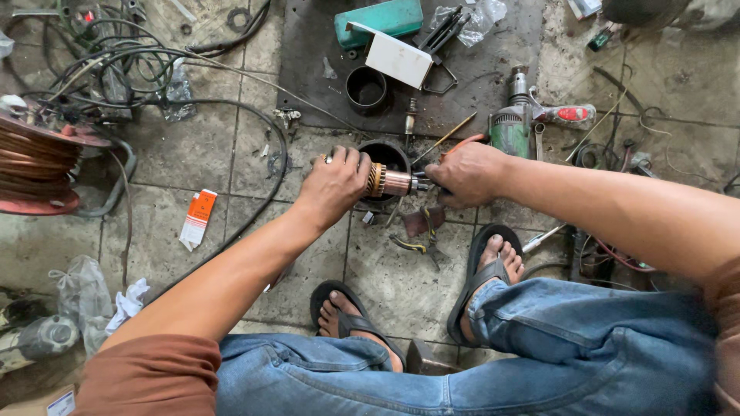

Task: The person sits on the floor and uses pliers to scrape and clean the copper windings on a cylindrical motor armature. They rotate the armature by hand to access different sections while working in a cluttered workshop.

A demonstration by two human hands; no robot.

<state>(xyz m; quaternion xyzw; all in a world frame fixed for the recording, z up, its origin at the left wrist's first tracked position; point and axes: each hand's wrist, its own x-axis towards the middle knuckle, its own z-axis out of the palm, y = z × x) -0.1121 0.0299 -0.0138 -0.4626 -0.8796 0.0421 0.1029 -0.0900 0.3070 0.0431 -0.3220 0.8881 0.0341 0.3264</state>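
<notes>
At the centre of the frame the left hand [337, 183] wraps its fingers around one end of a motor armature [389, 182], copper commutator showing. The right hand [468, 173] clenches on the shaft end, just right of it. The armature hangs level above the tiled floor [193, 154], in front of a black cylindrical housing [388, 155]. A green power tool [510, 127] lies above the right hand; a copper wire spool [35, 158] sits at left.

A repair workshop — grimy tiled floor [193, 154] strewn with cables [116, 62], a copper wire spool [35, 158], a green power tool [510, 127] — stripped parts everywhere.
</notes>
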